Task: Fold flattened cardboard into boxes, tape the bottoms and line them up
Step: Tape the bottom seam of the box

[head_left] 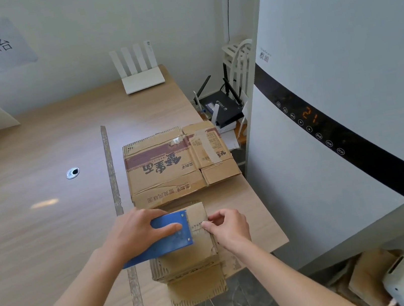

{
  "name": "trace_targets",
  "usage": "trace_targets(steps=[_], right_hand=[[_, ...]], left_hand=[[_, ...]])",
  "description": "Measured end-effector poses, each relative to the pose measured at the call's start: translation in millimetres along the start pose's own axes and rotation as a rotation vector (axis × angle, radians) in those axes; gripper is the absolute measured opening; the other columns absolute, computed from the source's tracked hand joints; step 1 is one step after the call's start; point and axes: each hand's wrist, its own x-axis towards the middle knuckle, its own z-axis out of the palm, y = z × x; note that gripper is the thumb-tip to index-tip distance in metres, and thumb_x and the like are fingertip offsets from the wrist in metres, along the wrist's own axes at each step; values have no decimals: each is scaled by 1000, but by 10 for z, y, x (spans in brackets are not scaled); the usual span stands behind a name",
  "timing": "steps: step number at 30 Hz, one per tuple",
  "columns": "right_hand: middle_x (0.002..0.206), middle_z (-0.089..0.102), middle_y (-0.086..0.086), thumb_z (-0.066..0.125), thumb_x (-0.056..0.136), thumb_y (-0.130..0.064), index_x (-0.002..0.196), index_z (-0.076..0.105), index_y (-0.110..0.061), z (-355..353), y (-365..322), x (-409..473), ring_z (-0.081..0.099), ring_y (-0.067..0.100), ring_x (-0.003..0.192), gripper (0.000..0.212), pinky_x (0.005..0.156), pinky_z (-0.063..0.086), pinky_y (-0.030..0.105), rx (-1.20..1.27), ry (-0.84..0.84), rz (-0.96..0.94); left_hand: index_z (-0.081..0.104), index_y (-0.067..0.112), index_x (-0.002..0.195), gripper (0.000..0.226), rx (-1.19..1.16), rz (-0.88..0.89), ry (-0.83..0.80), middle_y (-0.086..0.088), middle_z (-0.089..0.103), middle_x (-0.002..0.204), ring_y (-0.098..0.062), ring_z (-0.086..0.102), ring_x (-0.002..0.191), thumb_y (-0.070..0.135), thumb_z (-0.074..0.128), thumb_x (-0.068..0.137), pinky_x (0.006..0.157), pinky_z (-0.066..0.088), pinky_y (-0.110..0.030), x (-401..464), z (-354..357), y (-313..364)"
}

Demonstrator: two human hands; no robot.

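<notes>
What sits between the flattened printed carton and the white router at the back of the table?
Nothing: in the head view, bare wood table runs from the flattened carton back to the white router.

I see a wooden table [49,230]. On it: a box [188,258] under my grip, flattened cardboard [171,168] just beyond, a router [141,75] farther back, a tape strip [113,182] leftward.
</notes>
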Motion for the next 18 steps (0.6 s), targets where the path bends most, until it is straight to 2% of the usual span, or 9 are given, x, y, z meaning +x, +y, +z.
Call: trace_targets(steps=[2, 5, 8, 11, 14, 18], right_hand=[[100, 74, -10, 81, 87, -38, 108, 74, -25, -19, -8, 4, 67, 8, 93, 26, 80, 53, 23, -20, 6, -14], [98, 74, -9, 81, 87, -37, 106, 75, -24, -13, -36, 9, 67, 9, 93, 24, 83, 54, 25, -56, 2, -38], [94, 73, -12, 82, 87, -37, 103, 75, -26, 39, -41, 4, 67, 8, 91, 21, 86, 58, 30, -81, 16, -49], [88, 73, -16, 83, 85, -37, 96, 76, -28, 52, -17, 46, 68, 7, 87, 16, 87, 61, 38, -105, 30, -55], [87, 74, -16, 84, 85, -35, 93, 76, -29, 62, -14, 46, 69, 7, 86, 13, 85, 62, 39, -108, 35, -68], [88, 73, -15, 83, 85, -33, 94, 75, -28, 92, -9, 11, 69, 7, 86, 13, 83, 63, 39, -71, 43, -80]], left_hand=[[70, 47, 109, 70, 79, -72, -36, 18, 67, 80, -3, 60, 69, 93, 33, 71, 58, 47, -20, -205, -35, -317], [71, 43, 99, 87, 131, -194, -22, 14, 68, 76, -5, 61, 67, 102, 20, 60, 59, 51, -26, -525, -54, -799], [71, 37, 96, 88, 156, -196, -20, 12, 68, 76, -7, 61, 68, 99, 17, 62, 60, 50, -28, -577, -35, -928], [69, 33, 91, 79, 206, -199, -48, 10, 65, 74, -9, 59, 68, 93, 23, 68, 57, 43, -27, -565, -96, -957], [69, 32, 93, 61, 249, -231, -96, 9, 63, 74, -12, 57, 69, 84, 41, 81, 57, 39, -27, -615, -90, -1061], [67, 25, 89, 62, 326, -219, -82, 5, 66, 78, -17, 60, 71, 81, 40, 84, 53, 34, -29, -551, 131, -963]])
